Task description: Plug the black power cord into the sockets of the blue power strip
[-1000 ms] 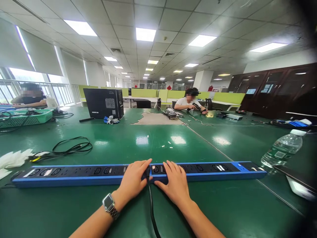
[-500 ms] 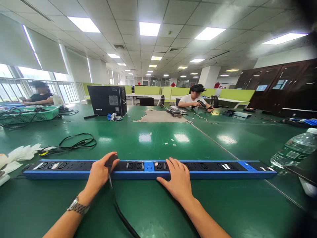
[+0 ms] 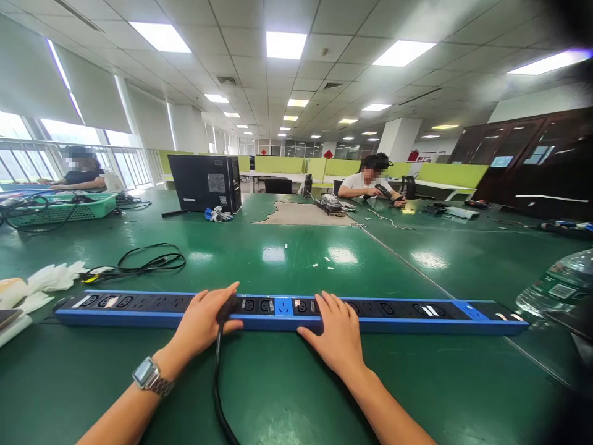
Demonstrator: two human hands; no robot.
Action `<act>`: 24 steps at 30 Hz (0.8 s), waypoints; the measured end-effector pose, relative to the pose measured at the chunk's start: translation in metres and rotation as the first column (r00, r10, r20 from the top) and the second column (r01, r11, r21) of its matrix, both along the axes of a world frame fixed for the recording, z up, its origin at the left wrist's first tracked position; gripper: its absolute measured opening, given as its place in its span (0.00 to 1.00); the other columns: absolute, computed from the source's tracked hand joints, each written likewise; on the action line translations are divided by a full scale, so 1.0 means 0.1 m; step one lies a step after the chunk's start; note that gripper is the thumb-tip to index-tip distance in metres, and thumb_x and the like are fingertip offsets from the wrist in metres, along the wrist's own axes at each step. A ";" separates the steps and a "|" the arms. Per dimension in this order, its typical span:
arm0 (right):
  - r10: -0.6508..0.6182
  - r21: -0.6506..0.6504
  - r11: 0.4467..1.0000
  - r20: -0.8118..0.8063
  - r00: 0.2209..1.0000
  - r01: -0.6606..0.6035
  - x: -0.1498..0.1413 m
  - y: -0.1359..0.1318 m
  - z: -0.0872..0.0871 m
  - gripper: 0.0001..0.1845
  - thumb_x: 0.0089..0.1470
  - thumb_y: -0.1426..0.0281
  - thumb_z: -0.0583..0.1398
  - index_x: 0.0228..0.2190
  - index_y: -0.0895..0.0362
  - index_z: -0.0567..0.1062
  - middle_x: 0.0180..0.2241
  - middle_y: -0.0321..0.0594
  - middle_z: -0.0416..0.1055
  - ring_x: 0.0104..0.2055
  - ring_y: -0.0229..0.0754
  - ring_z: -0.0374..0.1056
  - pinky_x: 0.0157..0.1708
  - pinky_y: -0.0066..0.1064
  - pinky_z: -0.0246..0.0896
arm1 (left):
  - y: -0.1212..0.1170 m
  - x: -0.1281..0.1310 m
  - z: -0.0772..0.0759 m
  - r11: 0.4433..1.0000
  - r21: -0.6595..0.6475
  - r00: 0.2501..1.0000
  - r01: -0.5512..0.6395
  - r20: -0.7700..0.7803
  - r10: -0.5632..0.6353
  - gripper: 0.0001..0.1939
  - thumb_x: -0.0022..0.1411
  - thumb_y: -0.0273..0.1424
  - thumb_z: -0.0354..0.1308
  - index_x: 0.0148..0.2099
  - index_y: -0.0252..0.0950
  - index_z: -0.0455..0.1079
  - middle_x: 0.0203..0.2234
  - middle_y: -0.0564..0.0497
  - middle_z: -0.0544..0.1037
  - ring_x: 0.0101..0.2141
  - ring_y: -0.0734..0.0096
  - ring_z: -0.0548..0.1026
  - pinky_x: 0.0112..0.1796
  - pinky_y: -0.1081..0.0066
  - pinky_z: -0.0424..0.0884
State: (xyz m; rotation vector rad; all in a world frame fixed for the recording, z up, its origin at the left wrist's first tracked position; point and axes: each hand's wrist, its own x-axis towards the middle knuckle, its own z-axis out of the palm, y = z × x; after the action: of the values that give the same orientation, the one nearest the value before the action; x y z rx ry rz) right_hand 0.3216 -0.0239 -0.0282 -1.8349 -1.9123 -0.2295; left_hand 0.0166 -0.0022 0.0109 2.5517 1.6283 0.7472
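Note:
A long blue-and-black power strip (image 3: 398, 309) with several sockets lies across the green table in front of me. My left hand (image 3: 206, 318) is at the strip, left of its middle, closed about the dark plug (image 3: 227, 308) of a black cable (image 3: 217, 371). The plug is down at the sockets, mostly covered by my fingers; how far it sits in one I cannot tell. From there the cable hangs over the front side and runs toward me. My right hand (image 3: 336, 327) grips the strip right of the blue middle socket, fingers on top and thumb along the front side.
Behind the strip lies a coiled black cable (image 3: 152, 259). White gloves (image 3: 53, 278) lie at left, a water bottle (image 3: 563, 284) at right. Farther back are a green basket (image 3: 88, 207), a black computer case (image 3: 204, 182) and a co-worker (image 3: 368, 182) handling a dark tool.
My left hand has moved right and lower with the plug, its thumb now at the strip's front side. My right hand keeps its place on the strip. The view has shifted slightly.

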 end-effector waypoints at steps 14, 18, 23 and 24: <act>0.391 0.091 0.920 -0.128 0.911 -0.382 -1.39 0.06 0.45 0.25 0.53 0.58 0.60 0.51 0.54 0.70 0.47 0.44 0.75 0.49 0.49 0.65 0.51 0.43 0.54 | -0.07 -0.05 -0.11 0.965 0.133 0.963 -0.227 -0.120 0.243 0.26 0.55 0.36 0.61 0.56 0.41 0.68 0.54 0.44 0.74 0.55 0.48 0.68 0.55 0.50 0.58; 0.427 0.133 0.902 -0.124 0.896 -0.411 -1.63 0.18 0.62 0.08 0.56 0.68 0.57 0.36 0.54 0.76 0.33 0.38 0.78 0.39 0.46 0.68 0.42 0.37 0.57 | -0.07 -0.05 -0.11 0.963 0.140 0.963 -0.229 -0.110 0.245 0.25 0.54 0.33 0.58 0.56 0.42 0.68 0.53 0.46 0.74 0.54 0.51 0.69 0.55 0.52 0.59; 0.352 0.310 0.912 -0.261 0.899 -0.267 -0.98 0.21 0.84 0.19 0.61 0.59 0.52 0.49 0.56 0.71 0.45 0.44 0.74 0.47 0.47 0.66 0.46 0.38 0.58 | -0.05 -0.06 -0.13 0.963 0.120 0.957 -0.241 -0.136 0.256 0.32 0.54 0.45 0.61 0.58 0.39 0.66 0.55 0.43 0.72 0.57 0.50 0.66 0.57 0.51 0.56; 0.346 0.356 0.906 -0.308 0.886 -0.230 -0.76 0.22 0.83 0.20 0.61 0.58 0.52 0.47 0.56 0.72 0.45 0.45 0.74 0.47 0.47 0.66 0.46 0.39 0.59 | -0.05 -0.06 -0.13 0.962 0.113 0.955 -0.247 -0.141 0.262 0.33 0.53 0.47 0.62 0.59 0.38 0.65 0.56 0.43 0.72 0.57 0.50 0.66 0.57 0.51 0.56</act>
State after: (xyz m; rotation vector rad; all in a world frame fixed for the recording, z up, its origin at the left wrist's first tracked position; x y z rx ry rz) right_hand 0.2459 -0.0022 0.0551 -1.2600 -1.7422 -0.0725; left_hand 0.0107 -0.0074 -0.0025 2.5499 2.0491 0.6683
